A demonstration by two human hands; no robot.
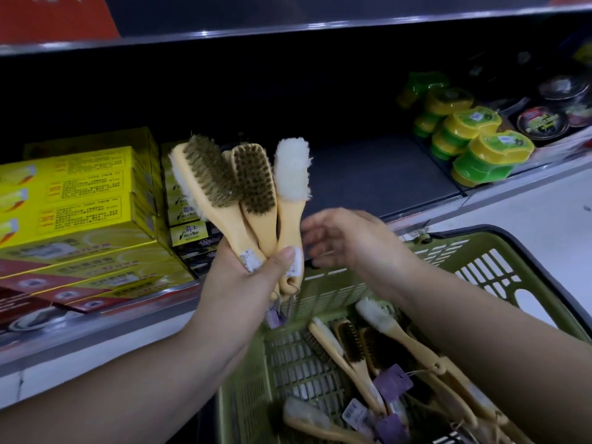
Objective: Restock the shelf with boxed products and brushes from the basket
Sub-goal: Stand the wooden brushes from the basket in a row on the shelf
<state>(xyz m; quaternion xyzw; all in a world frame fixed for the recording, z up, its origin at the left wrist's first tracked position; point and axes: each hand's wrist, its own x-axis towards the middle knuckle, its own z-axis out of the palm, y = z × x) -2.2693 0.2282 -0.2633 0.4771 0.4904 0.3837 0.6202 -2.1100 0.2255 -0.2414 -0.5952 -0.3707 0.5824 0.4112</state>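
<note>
My left hand (253, 277) grips the handles of three wooden brushes (253, 187), fanned upright in front of the shelf; two show brown bristles, one a white fleece pad. My right hand (346, 241) hovers just right of them with fingers apart and holds nothing. Below stands the green basket (474, 261), with several more brushes (362, 350) and purple tags lying in it. Yellow boxed products (86, 190) are stacked on the shelf at the left.
A bare dark stretch of shelf (378, 177) lies behind the brushes. Green-and-yellow tubs (480, 155) and dark round tins (541, 123) fill the shelf's right side. Small dark boxes (189, 232) stand beside the yellow ones. An upper shelf edge (288, 30) overhangs.
</note>
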